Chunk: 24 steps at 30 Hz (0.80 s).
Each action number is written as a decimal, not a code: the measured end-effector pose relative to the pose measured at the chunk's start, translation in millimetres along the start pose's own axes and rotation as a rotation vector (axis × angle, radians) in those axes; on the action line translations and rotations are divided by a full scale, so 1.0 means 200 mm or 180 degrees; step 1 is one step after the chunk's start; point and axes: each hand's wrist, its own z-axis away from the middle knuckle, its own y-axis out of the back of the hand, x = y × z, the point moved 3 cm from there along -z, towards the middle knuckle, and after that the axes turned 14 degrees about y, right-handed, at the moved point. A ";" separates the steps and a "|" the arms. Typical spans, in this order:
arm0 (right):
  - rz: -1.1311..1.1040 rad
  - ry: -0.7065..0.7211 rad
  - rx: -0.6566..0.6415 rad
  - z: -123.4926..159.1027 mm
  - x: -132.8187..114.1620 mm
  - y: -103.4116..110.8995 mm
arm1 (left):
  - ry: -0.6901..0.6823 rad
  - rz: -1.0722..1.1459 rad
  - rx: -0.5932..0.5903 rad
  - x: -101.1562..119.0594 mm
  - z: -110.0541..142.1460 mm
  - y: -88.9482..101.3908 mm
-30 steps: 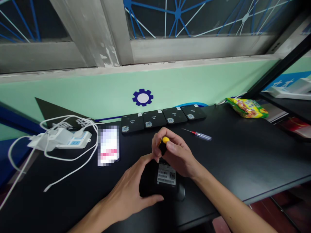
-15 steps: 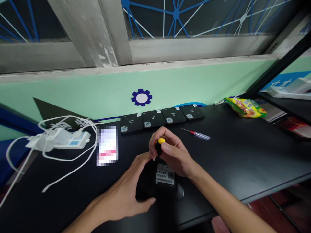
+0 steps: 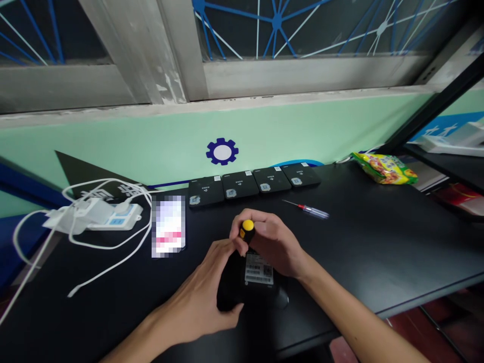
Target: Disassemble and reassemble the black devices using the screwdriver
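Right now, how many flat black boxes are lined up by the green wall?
4, in one row: leftmost box, second box, third box, rightmost box; none looks hidden.

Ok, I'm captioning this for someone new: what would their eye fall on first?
Probably the bright pixelated patch on the black table, right of the white power strip. Next comes the yellow-topped handle in the right hand, over the labelled black device. Then the yellow-green packet at the table's back right.

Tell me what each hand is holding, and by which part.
The right hand grips a yellow-capped tool by its handle; the left hand holds the black device around its left side.
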 end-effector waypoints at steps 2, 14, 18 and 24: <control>-0.0001 -0.0028 0.0028 0.01 0.00 0.00 | 0.0002 0.0017 0.0100 -0.02 0.00 -0.01; -0.0018 -0.0081 -0.0008 0.00 -0.01 -0.02 | 0.0202 0.0040 0.0004 -0.05 0.01 -0.01; 0.0047 -0.0020 0.0005 0.00 -0.01 -0.01 | 0.0149 0.0019 -0.0004 -0.06 0.01 -0.02; 0.0139 0.0016 0.0144 0.01 0.00 -0.02 | 0.0151 0.0002 -0.0072 -0.06 0.00 -0.02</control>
